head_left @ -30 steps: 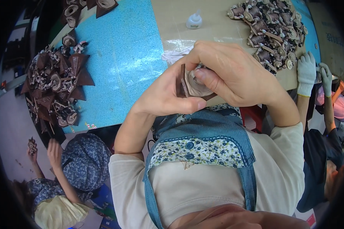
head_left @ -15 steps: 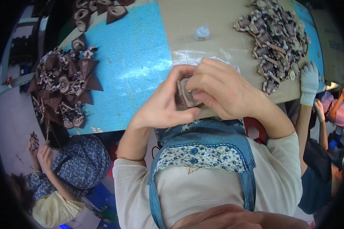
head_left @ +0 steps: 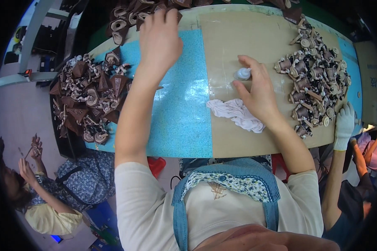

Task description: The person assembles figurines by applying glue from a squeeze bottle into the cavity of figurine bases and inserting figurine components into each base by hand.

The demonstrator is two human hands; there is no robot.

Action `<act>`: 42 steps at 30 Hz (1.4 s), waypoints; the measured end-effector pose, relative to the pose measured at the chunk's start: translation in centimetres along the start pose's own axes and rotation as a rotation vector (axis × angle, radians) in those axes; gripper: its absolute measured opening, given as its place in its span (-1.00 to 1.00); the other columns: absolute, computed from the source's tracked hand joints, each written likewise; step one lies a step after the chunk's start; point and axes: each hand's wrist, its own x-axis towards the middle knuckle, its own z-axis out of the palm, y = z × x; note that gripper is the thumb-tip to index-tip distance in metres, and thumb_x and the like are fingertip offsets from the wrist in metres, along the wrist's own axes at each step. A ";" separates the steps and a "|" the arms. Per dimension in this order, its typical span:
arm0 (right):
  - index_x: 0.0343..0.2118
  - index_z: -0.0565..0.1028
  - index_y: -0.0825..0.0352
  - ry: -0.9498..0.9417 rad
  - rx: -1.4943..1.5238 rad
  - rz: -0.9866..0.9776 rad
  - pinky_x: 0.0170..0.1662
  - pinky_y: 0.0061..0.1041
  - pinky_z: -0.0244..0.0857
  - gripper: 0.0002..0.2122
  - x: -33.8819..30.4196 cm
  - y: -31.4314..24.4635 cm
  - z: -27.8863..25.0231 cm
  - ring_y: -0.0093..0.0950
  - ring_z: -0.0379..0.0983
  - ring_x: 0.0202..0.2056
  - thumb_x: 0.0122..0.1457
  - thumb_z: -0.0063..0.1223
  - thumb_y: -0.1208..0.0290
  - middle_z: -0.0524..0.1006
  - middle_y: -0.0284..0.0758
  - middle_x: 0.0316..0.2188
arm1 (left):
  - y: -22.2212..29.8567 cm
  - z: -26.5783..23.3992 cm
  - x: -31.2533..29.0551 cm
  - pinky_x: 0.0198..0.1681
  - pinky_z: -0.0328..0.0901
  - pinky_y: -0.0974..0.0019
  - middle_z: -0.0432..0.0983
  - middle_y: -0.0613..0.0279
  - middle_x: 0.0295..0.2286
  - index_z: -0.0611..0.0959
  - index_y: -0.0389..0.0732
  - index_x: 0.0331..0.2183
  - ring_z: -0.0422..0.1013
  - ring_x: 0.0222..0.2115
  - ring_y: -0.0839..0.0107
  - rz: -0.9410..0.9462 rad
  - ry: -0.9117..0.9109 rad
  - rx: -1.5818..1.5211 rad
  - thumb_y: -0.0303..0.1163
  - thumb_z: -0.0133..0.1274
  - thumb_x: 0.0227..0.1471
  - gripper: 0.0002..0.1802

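My left hand [head_left: 161, 39] reaches to the far edge of the table, its fingers bent over a dark brown angular hollow piece [head_left: 179, 17]; most of that piece is hidden beneath them. Several similar brown pieces with pale rims [head_left: 118, 25] lie beside it. Over the tan part of the table, my right hand [head_left: 259, 90] has thumb and forefinger spread on either side of a small white squeeze bottle [head_left: 243, 74]. Whether they touch the bottle I cannot tell. A crumpled white cloth [head_left: 236, 113] lies just below this hand.
A heap of brown cones and small figures [head_left: 88, 96] covers the left of the blue mat [head_left: 180, 104]. Barrel-shaped parts and pale discs [head_left: 314, 75] are piled at right. A co-worker's gloved hand [head_left: 344, 125] rests by the right edge; another person [head_left: 50, 196] sits at left.
My hands, together around a brown piece before, have parted. The left has gone to the far-left pieces, the right to the bottle. The white cloth has come into plain sight.
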 end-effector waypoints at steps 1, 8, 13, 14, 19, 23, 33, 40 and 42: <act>-0.04 0.35 0.37 -0.020 -0.004 0.011 -0.07 -0.27 0.27 -0.55 0.0 -0.1 0.2 -0.16 0.37 -0.12 -0.06 0.16 0.64 0.45 -0.09 -0.15 | -0.7 2.0 1.1 -0.16 0.27 0.02 0.43 0.00 -0.22 0.49 -0.29 -0.19 0.36 -0.20 0.02 0.029 0.004 0.118 -0.49 0.12 -0.24 -0.56; -0.06 0.36 0.37 -0.019 0.110 0.157 -0.20 -0.32 0.31 -0.67 -0.3 -0.2 -0.2 -0.17 0.43 -0.29 0.07 0.07 0.61 0.48 -0.12 -0.32 | -2.0 7.7 3.6 -0.32 0.40 0.03 0.55 0.05 -0.41 0.62 -0.26 -0.30 0.48 -0.39 0.06 -0.158 -0.082 0.270 -0.24 0.16 -0.17 -0.64; 0.06 0.30 0.37 -0.031 0.349 0.237 -0.23 -0.41 0.31 -0.63 -0.6 -0.9 -1.7 -0.34 0.45 -0.35 0.18 0.00 0.55 0.46 -0.22 -0.42 | -0.3 4.9 1.3 -0.41 0.40 0.22 0.59 0.08 -0.54 0.65 -0.28 -0.29 0.51 -0.53 0.18 -0.277 -0.176 -0.205 -0.11 0.17 -0.06 -0.58; 0.09 0.28 0.36 -0.008 0.424 0.223 -0.23 -0.45 0.31 -0.62 -0.9 -0.9 -2.0 -0.41 0.46 -0.36 0.20 -0.03 0.53 0.45 -0.25 -0.44 | 0.4 3.9 0.8 -0.44 0.38 0.29 0.59 0.10 -0.58 0.66 -0.28 -0.28 0.51 -0.58 0.27 -0.308 -0.218 -0.413 -0.06 0.17 -0.02 -0.55; 0.11 0.26 0.37 0.011 0.532 0.254 -0.25 -0.52 0.31 -0.60 -1.7 -1.7 -3.4 -0.52 0.44 -0.39 0.21 -0.03 0.52 0.45 -0.31 -0.43 | 0.4 2.4 -1.6 -0.37 0.39 0.19 0.59 -0.04 -0.53 0.68 -0.31 -0.36 0.54 -0.50 0.13 -0.485 -0.299 -0.692 0.02 0.12 0.03 -0.50; 0.11 0.26 0.37 0.047 0.554 0.255 -0.29 -0.58 0.32 -0.61 -2.8 -1.6 -4.1 -0.58 0.42 -0.40 0.22 -0.03 0.50 0.46 -0.34 -0.41 | -0.6 2.9 -2.6 -0.32 0.38 0.17 0.60 -0.10 -0.44 0.65 -0.40 -0.31 0.53 -0.44 0.07 -0.841 -0.411 -0.947 0.00 -0.08 0.19 -0.43; 0.03 0.39 0.41 0.059 0.589 0.277 -0.27 -0.66 0.28 -0.70 -3.4 -1.9 -6.7 -0.62 0.37 -0.37 0.24 -0.02 0.50 0.47 -0.37 -0.29 | 4.3 1.9 -2.8 -0.21 0.37 0.18 0.56 -0.08 -0.37 0.52 -0.45 -0.21 0.50 -0.31 0.05 -0.613 -0.398 -0.673 0.08 0.14 -0.01 -0.32; -0.14 0.47 0.45 0.050 0.511 0.173 -0.16 -0.62 0.25 -0.72 -4.3 -3.6 -10.6 -0.56 0.41 -0.25 0.06 0.19 0.57 0.49 -0.31 -0.25 | 10.3 -3.9 -8.7 -0.08 0.32 0.31 0.44 0.19 -0.14 0.35 -0.36 0.02 0.40 -0.16 0.41 -0.513 -0.376 -1.979 -0.19 0.41 -0.23 -0.14; -0.17 0.47 0.46 0.009 0.422 0.061 -0.17 -0.60 0.26 -0.72 -4.6 -3.5 -11.5 -0.53 0.42 -0.26 0.02 0.21 0.58 0.50 -0.28 -0.26 | 11.4 -5.0 -9.4 -0.05 0.27 0.35 0.41 0.19 -0.13 0.33 -0.32 0.02 0.36 -0.12 0.42 -0.363 -0.399 -1.955 -0.26 0.53 -0.45 0.00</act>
